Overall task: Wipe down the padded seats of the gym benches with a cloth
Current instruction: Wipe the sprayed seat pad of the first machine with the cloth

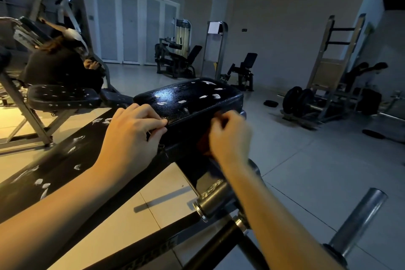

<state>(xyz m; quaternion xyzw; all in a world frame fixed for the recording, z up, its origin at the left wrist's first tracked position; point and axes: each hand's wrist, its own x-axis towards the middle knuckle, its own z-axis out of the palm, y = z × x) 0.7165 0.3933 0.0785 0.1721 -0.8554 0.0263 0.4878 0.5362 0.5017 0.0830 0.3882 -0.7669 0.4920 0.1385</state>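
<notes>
A black padded seat [192, 98] with white scuff marks sits in the middle of the head view. A long black back pad [65, 160] runs from it down to the lower left. My left hand [133, 133] rests on the near left edge of the seat, its fingers curled over the rim. At the seat's near right side my right hand [230, 136], blurred, grips a dark reddish cloth [203, 144] against the pad's side. Most of the cloth is hidden behind the hand.
Steel pegs and a roller [210, 197] of the bench frame stick out below my right arm, and another peg [359, 212] stands at lower right. A second bench [63, 96] and a seated person [59, 66] are at left. Weight plates [298, 98] and racks stand at right.
</notes>
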